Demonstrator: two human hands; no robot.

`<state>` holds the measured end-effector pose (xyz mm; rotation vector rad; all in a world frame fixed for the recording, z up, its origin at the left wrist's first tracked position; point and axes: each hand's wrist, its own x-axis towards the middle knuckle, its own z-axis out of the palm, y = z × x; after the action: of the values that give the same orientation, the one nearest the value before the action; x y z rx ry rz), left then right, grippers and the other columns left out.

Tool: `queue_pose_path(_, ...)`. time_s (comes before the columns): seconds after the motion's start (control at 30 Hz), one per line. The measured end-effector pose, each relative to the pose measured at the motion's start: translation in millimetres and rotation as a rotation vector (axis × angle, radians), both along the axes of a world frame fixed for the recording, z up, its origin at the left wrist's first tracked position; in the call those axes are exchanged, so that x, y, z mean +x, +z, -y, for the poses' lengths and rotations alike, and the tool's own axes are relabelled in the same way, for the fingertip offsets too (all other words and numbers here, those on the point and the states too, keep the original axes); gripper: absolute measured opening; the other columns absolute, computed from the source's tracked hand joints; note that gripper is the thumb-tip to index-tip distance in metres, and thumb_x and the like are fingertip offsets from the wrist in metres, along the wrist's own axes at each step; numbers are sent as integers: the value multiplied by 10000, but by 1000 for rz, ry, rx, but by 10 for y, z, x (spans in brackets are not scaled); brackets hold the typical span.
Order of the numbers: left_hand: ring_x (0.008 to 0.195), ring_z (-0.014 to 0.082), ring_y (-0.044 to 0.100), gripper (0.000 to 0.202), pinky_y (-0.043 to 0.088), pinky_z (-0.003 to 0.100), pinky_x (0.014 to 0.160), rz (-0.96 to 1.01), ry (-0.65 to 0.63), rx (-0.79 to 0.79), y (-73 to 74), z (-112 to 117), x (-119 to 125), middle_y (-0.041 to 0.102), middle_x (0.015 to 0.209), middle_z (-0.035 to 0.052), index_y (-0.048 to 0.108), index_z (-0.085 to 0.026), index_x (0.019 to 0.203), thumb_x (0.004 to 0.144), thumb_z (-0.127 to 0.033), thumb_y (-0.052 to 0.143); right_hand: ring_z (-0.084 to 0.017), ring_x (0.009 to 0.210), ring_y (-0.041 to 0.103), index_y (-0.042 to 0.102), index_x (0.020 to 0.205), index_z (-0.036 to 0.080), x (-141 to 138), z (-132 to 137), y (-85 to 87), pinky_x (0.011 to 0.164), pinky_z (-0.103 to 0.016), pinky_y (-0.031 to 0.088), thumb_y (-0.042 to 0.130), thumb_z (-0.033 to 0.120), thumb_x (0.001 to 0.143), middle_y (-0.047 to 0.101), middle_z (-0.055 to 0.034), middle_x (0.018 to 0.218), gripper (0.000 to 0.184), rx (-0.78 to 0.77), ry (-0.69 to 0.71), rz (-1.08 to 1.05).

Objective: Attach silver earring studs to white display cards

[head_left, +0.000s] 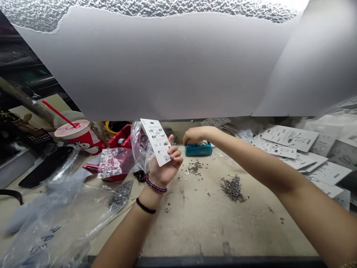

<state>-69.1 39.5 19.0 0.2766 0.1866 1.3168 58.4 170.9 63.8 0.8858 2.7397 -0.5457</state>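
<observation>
My left hand (167, 165) grips a white earring card (156, 141) by its lower edge, with the card's face and several small earrings toward me. Over the near-left end of a blue tape dispenser (198, 149), my right hand (195, 134) is closed, its fingers pinched together. What those fingers hold, if anything, is too small to see. Below the dispenser lies a loose pile of small metal pieces (195, 167). A denser pile of earring studs (234, 188) lies nearer to me on the right.
Carded jewellery (301, 149) is stacked on the right. On the left are a red drink cup (86, 139) with a straw, a black phone (46, 167), red bins (119, 137) and plastic bags (55, 219). A white sheet (167, 67) hangs across the top.
</observation>
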Motion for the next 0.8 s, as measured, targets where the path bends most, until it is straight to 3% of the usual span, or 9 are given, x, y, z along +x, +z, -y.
queue_pose_path(0.17,538,69,405,270,401,168,520,-9,14,-43,6,-4,5,406,628,-22,537,-162,1066,809,-163,456,-139,714,535,684,870,244,41,-125,57,601,-262,366,616,124,664,641,-5,901,248,-89,60,19)
queue_pose_path(0.4,531,69,409,258,405,169,516,-16,4,-70,15,15,13,410,627,-20,544,-172,1056,815,-163,451,-148,630,491,655,706,155,209,-61,-22,538,-281,320,652,256,669,614,-66,754,107,-135,-180,-31)
queue_pose_path(0.57,547,71,422,265,410,170,528,13,0,-43,-3,7,-11,420,637,-16,532,-163,1071,823,-159,438,-118,559,442,619,647,152,275,-36,-59,495,-273,289,592,323,722,570,-55,653,189,-219,-266,-119)
queue_pose_path(0.8,547,73,424,260,413,173,531,15,19,-41,-4,1,-34,424,640,-11,532,-152,1058,828,-156,410,-119,726,504,587,832,169,388,-12,-168,583,-239,387,518,360,755,589,-64,912,216,-418,-282,-337)
